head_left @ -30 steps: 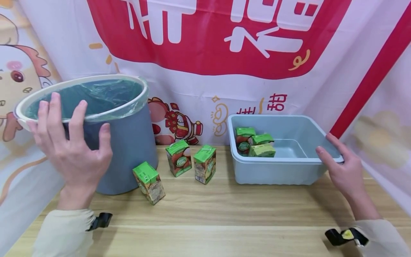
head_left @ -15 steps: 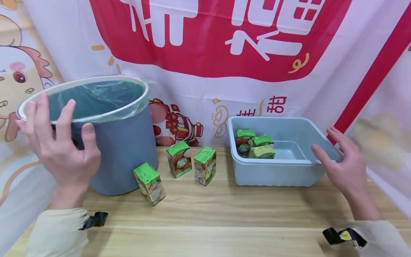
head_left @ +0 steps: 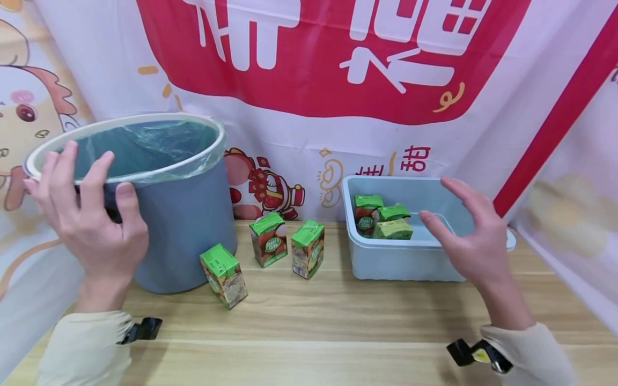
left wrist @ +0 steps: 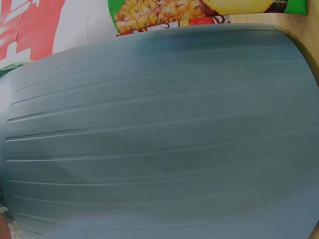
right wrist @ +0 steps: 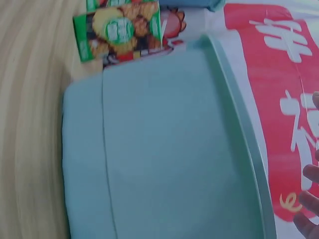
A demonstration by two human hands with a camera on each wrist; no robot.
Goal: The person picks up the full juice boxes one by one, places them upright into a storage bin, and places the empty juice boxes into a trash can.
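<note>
In the head view my left hand (head_left: 92,220) is at the near rim of a blue-grey trash bin (head_left: 193,230), fingers spread; whether it touches the rim I cannot tell. The bin wall (left wrist: 159,149) fills the left wrist view. My right hand (head_left: 478,246) hovers over the right part of a light blue plastic tub (head_left: 405,262), thumb and fingers apart and holding nothing. Several small green-topped drink cartons (head_left: 393,229) sit in the tub's left end. Between bin and tub stand a leaning carton (head_left: 224,276), a second carton (head_left: 269,241) and a third carton (head_left: 308,249).
A thin green plastic liner (head_left: 193,139) hangs inside the bin and over its rim. A printed red and white cloth (head_left: 309,64) closes off the back, with more cloth at both sides. Everything stands on a wood-grain table (head_left: 309,321).
My right hand has left the tub's right rim and moved left over the tub. The left hand has shifted slightly left along the bin's rim. The cartons stay put.
</note>
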